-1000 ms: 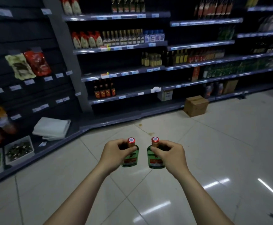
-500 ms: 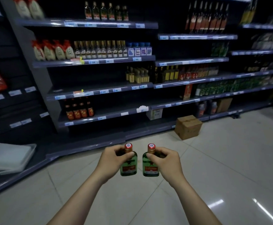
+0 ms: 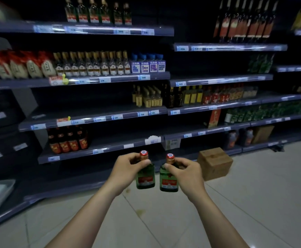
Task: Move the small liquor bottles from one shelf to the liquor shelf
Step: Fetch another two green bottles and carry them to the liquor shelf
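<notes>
At lower centre, the left hand is clamped around the neck of one small green glass bottle with a red cap; the right hand grips a matching second bottle just beside it, both upright before the grey metal liquor shelves.

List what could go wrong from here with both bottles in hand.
1. Each hand, left hand and right hand, pinches its green bottle near the neck only; one could slip onto the tiled floor.
2. The cardboard box by the shelving may trip the person.
</notes>
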